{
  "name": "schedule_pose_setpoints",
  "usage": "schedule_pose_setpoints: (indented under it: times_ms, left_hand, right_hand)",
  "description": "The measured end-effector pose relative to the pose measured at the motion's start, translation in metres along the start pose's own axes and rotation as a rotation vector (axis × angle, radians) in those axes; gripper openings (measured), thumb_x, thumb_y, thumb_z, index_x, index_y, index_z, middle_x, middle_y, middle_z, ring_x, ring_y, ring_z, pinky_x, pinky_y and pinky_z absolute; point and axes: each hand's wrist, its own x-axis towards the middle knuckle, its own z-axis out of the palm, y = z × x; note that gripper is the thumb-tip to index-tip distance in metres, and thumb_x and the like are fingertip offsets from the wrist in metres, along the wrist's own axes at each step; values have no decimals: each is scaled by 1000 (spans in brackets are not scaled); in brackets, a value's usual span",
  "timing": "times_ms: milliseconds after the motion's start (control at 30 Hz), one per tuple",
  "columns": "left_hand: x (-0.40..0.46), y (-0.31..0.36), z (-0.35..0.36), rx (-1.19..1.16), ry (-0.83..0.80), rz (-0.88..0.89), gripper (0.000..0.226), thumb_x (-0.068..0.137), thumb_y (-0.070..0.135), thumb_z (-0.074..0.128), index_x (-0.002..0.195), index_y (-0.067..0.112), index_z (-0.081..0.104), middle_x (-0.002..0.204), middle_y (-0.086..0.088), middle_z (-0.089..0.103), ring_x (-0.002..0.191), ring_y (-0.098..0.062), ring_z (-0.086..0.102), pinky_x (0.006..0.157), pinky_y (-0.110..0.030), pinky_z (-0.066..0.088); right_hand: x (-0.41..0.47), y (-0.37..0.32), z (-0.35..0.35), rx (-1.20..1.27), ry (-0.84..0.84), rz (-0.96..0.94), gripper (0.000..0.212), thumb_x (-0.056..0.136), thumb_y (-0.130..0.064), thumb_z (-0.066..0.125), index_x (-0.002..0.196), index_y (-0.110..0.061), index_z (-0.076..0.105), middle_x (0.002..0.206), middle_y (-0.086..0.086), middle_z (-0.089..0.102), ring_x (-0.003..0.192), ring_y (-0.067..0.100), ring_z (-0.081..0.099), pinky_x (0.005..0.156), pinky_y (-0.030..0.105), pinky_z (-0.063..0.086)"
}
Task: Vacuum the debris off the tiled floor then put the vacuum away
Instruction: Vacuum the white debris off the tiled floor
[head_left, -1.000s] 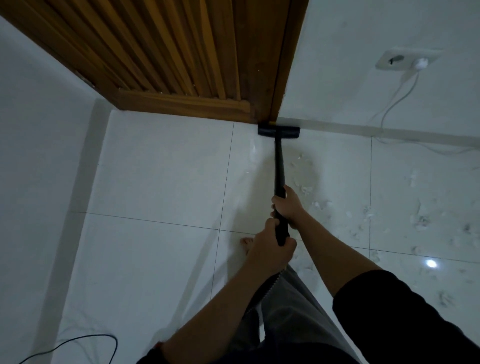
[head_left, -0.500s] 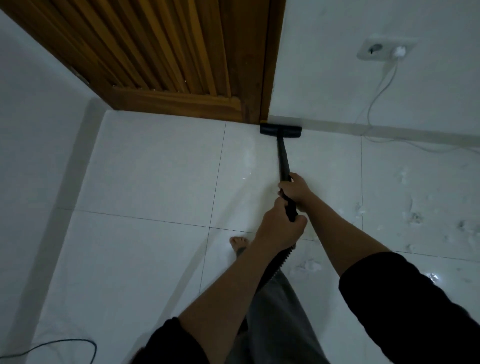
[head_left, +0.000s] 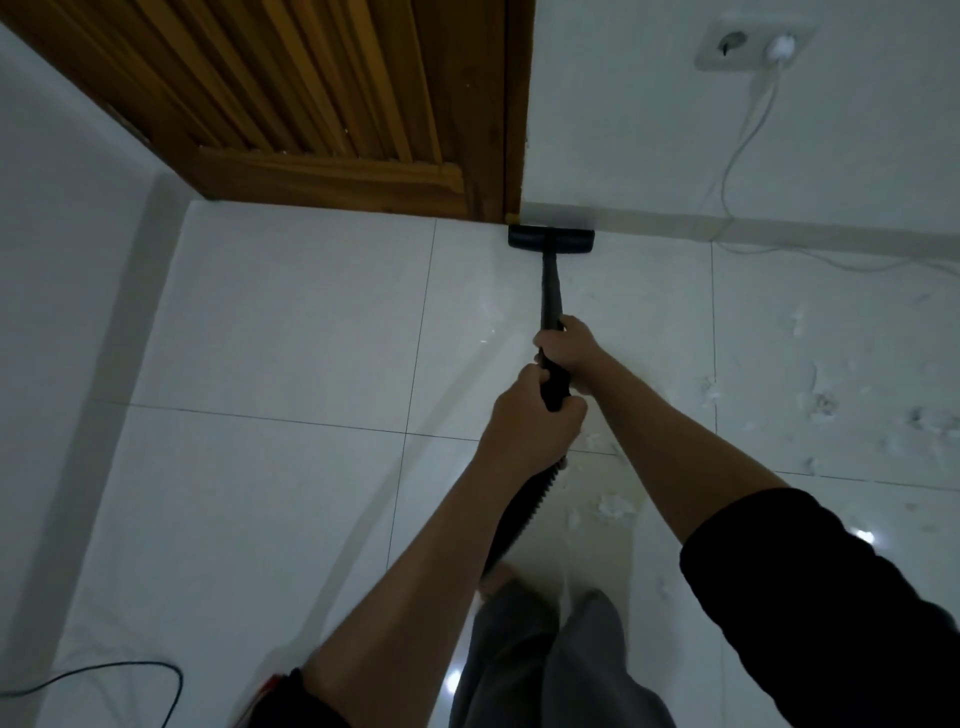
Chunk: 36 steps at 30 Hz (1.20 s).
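Both hands are wrapped tight round the wand (head_left: 549, 296) at mid-frame, the right hand (head_left: 569, 351) ahead of the left hand (head_left: 535, 421). The nozzle (head_left: 550, 240) sits flush against the skirting, just right of the door (head_left: 332, 98). No writing is legible. Debris (head_left: 821, 402) litters the right-hand tiles; the floor (head_left: 260, 322) at left lies open.

one vacuum wand (head_left: 549, 291), two hands, one wooden door (head_left: 332, 98), one wall socket (head_left: 753, 44), two cords, many debris bits.
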Motion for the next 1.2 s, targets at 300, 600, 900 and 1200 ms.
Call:
schedule_pose_setpoints:
  times_ms: [300, 600, 900, 1200]
  left_hand:
    - [-46, 4, 5, 28, 11, -56, 32, 87, 31, 53, 117, 23, 45, 94, -8, 65, 76, -29, 70, 76, -49, 59]
    - [-102, -4, 20, -4, 11, -121, 30, 92, 24, 50, 122, 25, 44, 77, -5, 64, 56, -19, 65, 60, -36, 57]
    - [-161, -27, 48, -19, 69, -149, 29, 88, 27, 52, 117, 31, 48, 69, -1, 61, 56, -19, 64, 65, -41, 58]
    - [-213, -52, 78, -69, 106, -189, 22, 88, 26, 52, 109, 31, 49, 60, -1, 60, 48, -18, 62, 59, -35, 54]
  right_hand:
    - [-34, 17, 3, 34, -26, 43, 11, 89, -1, 49, 96, -7, 44, 78, 14, 50, 62, 23, 51, 62, 37, 45]
    - [-85, 51, 2, 53, -80, 91, 17, 89, -2, 48, 104, -8, 43, 87, 15, 48, 71, 25, 50, 62, 36, 46]
    - [-142, 84, -2, 56, -135, 128, 23, 87, 0, 46, 107, -10, 40, 82, 11, 49, 66, 22, 51, 53, 31, 45]
    - [-196, 120, -3, 40, -168, 158, 29, 87, -2, 46, 115, -9, 42, 90, 12, 51, 74, 25, 54, 54, 31, 45]
